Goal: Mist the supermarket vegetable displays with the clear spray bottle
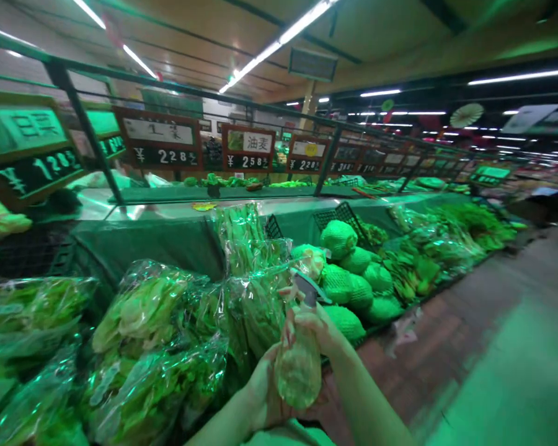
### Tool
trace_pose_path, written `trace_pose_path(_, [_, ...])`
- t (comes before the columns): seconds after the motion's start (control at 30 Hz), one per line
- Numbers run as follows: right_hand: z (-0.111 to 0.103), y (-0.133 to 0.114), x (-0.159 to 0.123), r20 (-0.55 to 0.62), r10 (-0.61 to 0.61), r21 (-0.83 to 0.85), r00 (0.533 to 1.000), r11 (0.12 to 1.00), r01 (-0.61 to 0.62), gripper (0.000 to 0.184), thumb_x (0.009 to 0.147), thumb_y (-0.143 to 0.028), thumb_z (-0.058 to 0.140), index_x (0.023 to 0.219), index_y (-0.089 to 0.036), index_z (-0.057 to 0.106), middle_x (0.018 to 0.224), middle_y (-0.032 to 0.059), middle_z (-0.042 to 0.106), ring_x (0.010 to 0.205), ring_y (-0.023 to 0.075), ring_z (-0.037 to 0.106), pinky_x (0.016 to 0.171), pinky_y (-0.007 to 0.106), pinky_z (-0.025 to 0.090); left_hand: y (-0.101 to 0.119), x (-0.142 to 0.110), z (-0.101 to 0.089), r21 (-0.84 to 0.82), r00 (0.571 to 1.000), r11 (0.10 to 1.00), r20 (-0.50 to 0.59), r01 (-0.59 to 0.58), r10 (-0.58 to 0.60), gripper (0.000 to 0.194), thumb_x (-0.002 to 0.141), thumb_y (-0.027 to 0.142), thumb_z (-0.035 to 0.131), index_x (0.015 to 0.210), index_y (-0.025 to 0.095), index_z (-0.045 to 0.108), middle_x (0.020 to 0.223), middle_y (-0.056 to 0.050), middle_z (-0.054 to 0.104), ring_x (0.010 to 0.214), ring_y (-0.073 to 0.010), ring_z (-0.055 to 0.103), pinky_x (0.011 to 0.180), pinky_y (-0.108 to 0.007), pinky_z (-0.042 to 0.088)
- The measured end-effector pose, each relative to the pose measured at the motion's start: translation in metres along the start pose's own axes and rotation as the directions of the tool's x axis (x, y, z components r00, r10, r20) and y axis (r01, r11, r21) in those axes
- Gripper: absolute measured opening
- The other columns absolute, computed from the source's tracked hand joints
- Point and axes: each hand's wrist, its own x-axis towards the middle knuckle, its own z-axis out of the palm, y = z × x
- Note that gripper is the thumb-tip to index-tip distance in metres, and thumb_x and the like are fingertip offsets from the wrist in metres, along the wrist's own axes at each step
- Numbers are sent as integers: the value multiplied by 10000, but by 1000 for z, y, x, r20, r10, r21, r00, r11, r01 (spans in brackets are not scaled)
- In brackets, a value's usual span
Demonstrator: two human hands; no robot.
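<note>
Caution: left hand (265,390) cups spray bottle (300,371) from below, right hand (314,325) wraps above; slack grip risks dropping it.

Green-skirted produce bench (162,248), long side along aisle. Near end: bagged leafy greens (144,322) in clear film, piled up to front edge. Mid-bench: net-wrapped round heads (348,279) heaped w/ black plastic crate (341,217) tilted behind. Far end: loose leafy veg (456,232) along edge. Upper glass tier (214,201): more greens (227,181) in row at back.
</note>
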Motion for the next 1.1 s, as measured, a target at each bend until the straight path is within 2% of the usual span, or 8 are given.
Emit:
trace_pose_path(0.13, [-9,22,-24,-201,-8,-24,980,1000,4,291,622,-227,401,894,-322,436,496,-26,488,511,199,515,507,350,371,-15,12,-12,-76,997,994,-23,75,-77,312,661,474,285,874,355,480,761,-2,619,759,-208,542,617,-393,389])
trace_pose_path(0.2, [-14,28,-37,-286,-16,-11,958,1000,14,279,614,-222,416,874,-322,443,516,-26,490,556,200,524,527,347,370,-23,20,-21,-116,994,989,-38,97,-102,297,662,451,307,823,306,510,723,-17,624,709,-194,553,592,-356,401])
trace_pose_path(0.33, [-23,45,-60,-384,33,38,923,999,-20,276,633,-215,418,897,-292,439,494,-34,459,501,156,500,547,322,368,-41,36,-39,-162,961,948,5,273,-276,326,669,421,329,750,179,532,684,-62,613,620,-165,557,562,-291,412])
trace_pose_path(0.47, [-33,67,-70,-390,142,93,910,989,-115,308,635,-232,433,941,-270,419,429,-51,417,425,128,454,504,291,361,-57,45,-46,-236,940,911,48,338,-337,291,682,365,340,759,147,517,654,-56,598,575,-166,545,554,-316,405])
trace_pose_path(0.63, [-53,88,-77,-372,241,175,896,967,-187,296,621,-231,450,913,-279,428,403,-60,414,375,116,417,433,263,342,-81,61,-48,-328,922,875,-26,356,-385,276,686,361,340,717,144,508,665,-45,590,597,-158,537,593,-325,395])
trace_pose_path(0.77, [-80,92,-98,-451,255,244,856,957,-156,265,613,-208,448,874,-250,457,366,-66,383,330,100,379,394,245,318,-106,89,-45,-350,862,813,-30,464,-505,256,662,349,369,694,133,502,629,-52,580,591,-165,533,578,-327,391])
trace_pose_path(0.9, [-114,90,-127,-477,288,395,830,914,-90,256,609,-193,436,864,-198,452,368,-64,369,340,89,378,403,231,314,-130,116,-38,-351,802,762,-46,545,-595,273,632,332,401,741,105,505,730,-104,573,733,-225,522,608,-354,379])
trace_pose_path(1.1, [-158,92,-156,-431,327,516,841,854,-68,63,632,-215,402,677,-172,415,404,-54,369,364,84,384,446,242,329,-157,144,-24,-371,809,776,-99,511,-580,216,641,278,396,749,121,499,742,-70,565,744,-185,513,632,-325,383])
